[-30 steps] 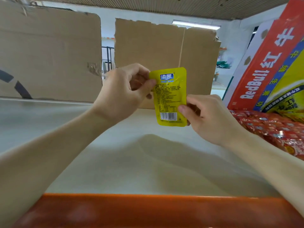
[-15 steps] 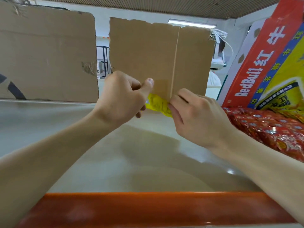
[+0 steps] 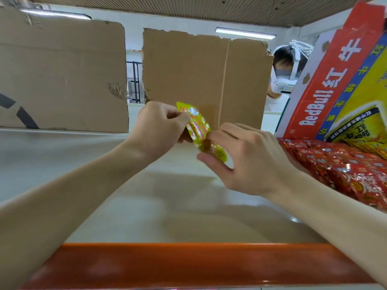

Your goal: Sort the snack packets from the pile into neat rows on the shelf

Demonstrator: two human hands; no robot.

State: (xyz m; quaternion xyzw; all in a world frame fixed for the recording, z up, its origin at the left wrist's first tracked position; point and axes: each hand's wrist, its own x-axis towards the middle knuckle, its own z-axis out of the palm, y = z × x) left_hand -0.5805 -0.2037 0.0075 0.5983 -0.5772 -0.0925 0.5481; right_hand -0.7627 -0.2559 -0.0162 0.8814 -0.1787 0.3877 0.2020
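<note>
Flipped over now: the small yellow foil snack packet [image 3: 198, 127], which showed its barcode back a second ago and was nearly buried between the hands half a second ago, is out in view with its glossy orange-printed front up. It sits tilted, top end high and left, bottom end low and right, held in the air above the pale grey shelf board [image 3: 104, 185].

Left hand [image 3: 159, 126] pinches the top corner between thumb and curled fingers. Right hand [image 3: 251, 162] pinches the lower end, thumb beneath, fingers laid over the top.

Off to the right, a heap of red foil snack packets [image 3: 345, 174] lies on the board, with a red and yellow RedBull carton [image 3: 326, 95] leaning behind it. Two brown cardboard sheets [image 3: 199, 80] stand along the back. An orange metal shelf edge [image 3: 188, 264] runs across the front.
</note>
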